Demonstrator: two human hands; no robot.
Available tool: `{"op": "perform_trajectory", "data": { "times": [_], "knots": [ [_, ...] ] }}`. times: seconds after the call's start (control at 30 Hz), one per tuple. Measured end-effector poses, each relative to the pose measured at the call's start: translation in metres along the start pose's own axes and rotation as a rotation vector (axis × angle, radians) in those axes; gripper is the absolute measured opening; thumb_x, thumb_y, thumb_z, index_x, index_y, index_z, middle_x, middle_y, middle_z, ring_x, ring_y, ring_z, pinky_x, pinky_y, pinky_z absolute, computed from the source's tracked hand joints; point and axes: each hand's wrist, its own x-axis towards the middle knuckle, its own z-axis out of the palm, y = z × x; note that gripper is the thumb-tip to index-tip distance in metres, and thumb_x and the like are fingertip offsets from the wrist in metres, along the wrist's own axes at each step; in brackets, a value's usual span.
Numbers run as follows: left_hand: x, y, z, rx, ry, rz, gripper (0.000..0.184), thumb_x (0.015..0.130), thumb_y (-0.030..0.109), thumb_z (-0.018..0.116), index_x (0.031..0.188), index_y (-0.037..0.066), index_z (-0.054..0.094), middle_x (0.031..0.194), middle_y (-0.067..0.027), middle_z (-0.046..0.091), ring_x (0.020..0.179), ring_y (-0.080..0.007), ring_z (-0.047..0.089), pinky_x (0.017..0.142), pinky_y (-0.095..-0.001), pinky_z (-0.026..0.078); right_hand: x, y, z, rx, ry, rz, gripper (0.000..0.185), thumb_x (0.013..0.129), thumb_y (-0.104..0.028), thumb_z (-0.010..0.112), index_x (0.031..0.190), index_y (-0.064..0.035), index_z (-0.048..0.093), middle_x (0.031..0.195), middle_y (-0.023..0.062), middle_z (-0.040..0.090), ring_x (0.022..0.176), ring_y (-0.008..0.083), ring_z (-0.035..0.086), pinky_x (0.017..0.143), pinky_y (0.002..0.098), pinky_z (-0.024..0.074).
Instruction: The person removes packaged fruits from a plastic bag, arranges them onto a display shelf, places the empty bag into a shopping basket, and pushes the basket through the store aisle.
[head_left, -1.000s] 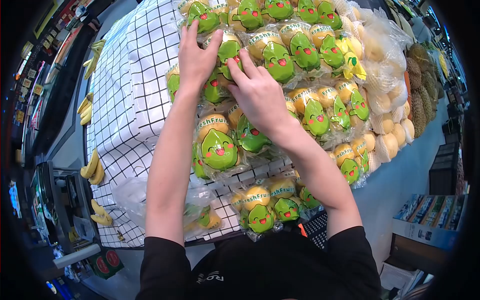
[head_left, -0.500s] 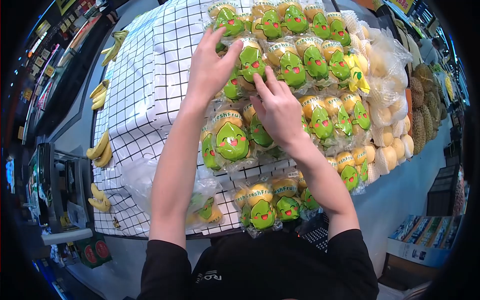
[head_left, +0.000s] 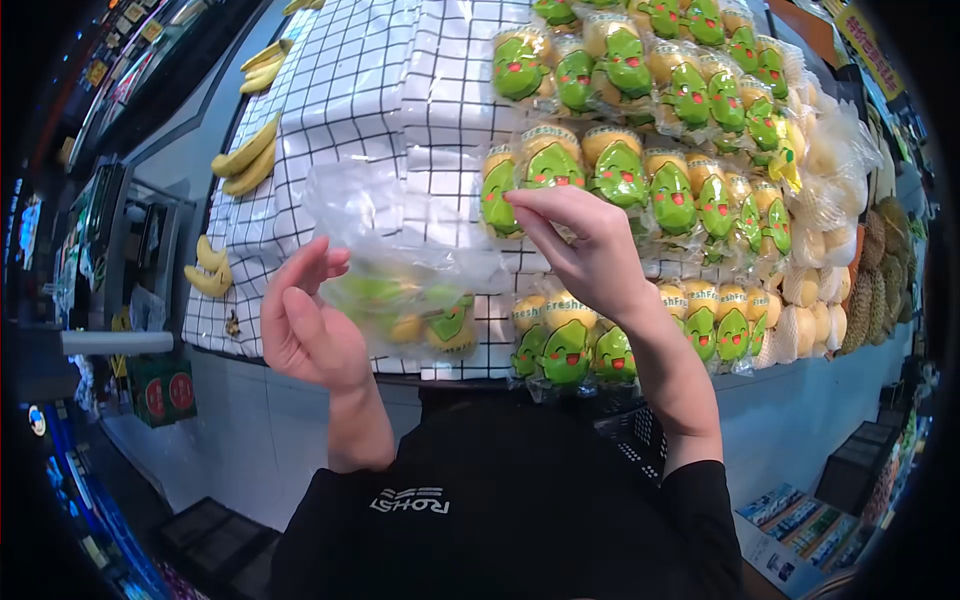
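My left hand (head_left: 315,325) is raised at the left, fingers loosely curled and apart, holding nothing. Close beside it lies a blurred, clear plastic bag (head_left: 365,215) with green-and-yellow fruit packs (head_left: 450,320) inside. My right hand (head_left: 590,245) hangs over the fruit packs, thumb and fingertips drawn together, with nothing visible between them. Its fingertips are in front of a FreshFruit pack (head_left: 498,190) printed with a green smiling face; I cannot tell whether they touch. Below that hand is a front row of similar packs (head_left: 567,345).
A checked cloth (head_left: 350,85) covers the table. Bananas (head_left: 248,160) lie along its left side. More FreshFruit packs (head_left: 685,95) stand in rows behind, with net-wrapped round fruit (head_left: 800,295) at the right. A black perforated crate (head_left: 640,440) is by my body.
Both hands have come away from the back packs, the left moving down and leftward beside the plastic bag. My right thumb and fingertips have drawn together. The view has shifted.
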Motion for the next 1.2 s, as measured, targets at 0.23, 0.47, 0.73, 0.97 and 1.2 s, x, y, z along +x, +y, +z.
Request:
{"op": "perform_trajectory", "data": {
  "times": [0.23, 0.47, 0.73, 0.97, 1.2],
  "knots": [
    [-0.071, -0.046, -0.07, 0.285, 0.207, -0.479, 0.033, 0.099, 0.011, 0.051, 0.126, -0.007, 0.056, 0.127, -0.0157, 0.061, 0.116, -0.0223, 0.057, 0.1, -0.0328, 0.042, 0.013, -0.01, 0.067, 0.203, -0.154, 0.218, 0.017, 0.09, 0.0, 0.063, 0.106, 0.0014, 0.069, 0.094, 0.0126, 0.072, 0.086, 0.016, 0.069, 0.077, 0.0279, 0.0531],
    [-0.098, -0.081, -0.105, 0.503, -0.02, -0.659, 0.038, 0.098, 0.014, 0.053, 0.131, -0.004, 0.053, 0.132, -0.0181, 0.056, 0.122, -0.0288, 0.053, 0.103, -0.0373, 0.04, 0.041, -0.002, 0.119, 0.08, -0.62, 0.343, 0.019, 0.087, -0.012, 0.062, 0.098, 0.0018, 0.069, 0.086, 0.0198, 0.069, 0.082, 0.0258, 0.07, 0.075, 0.0356, 0.0523],
    [-0.113, -0.132, -0.142, 0.335, -0.012, -0.709, 0.035, 0.101, 0.024, 0.053, 0.119, -0.004, 0.062, 0.109, -0.0144, 0.067, 0.099, -0.0183, 0.061, 0.087, -0.0307, 0.048, 0.023, 0.009, 0.193, 0.0, -0.685, -0.007, 0.029, 0.083, -0.019, 0.064, 0.108, -0.0031, 0.065, 0.094, 0.0183, 0.067, 0.087, 0.0332, 0.065, 0.077, 0.0399, 0.0516],
    [-0.113, -0.144, -0.157, 0.262, -0.085, -0.838, 0.03, 0.101, 0.022, 0.052, 0.094, -0.005, 0.064, 0.081, -0.0034, 0.061, 0.075, -0.0093, 0.05, 0.069, -0.0245, 0.042, 0.013, -0.015, 0.236, -0.234, -0.54, -0.24, 0.046, 0.073, -0.022, 0.07, 0.113, -0.0031, 0.057, 0.1, 0.0189, 0.062, 0.093, 0.0407, 0.059, 0.078, 0.048, 0.0485],
    [-0.116, -0.138, -0.16, 0.048, 0.017, -0.822, 0.029, 0.103, 0.02, 0.049, 0.091, -0.003, 0.063, 0.08, -0.0001, 0.059, 0.075, -0.0073, 0.049, 0.069, -0.023, 0.042, 0.001, -0.013, 0.238, -0.226, -0.678, -0.044, 0.065, 0.077, -0.02, 0.072, 0.132, -0.0015, 0.042, 0.127, 0.0251, 0.049, 0.11, 0.043, 0.053, 0.09, 0.0482, 0.0455]
  ]
}}
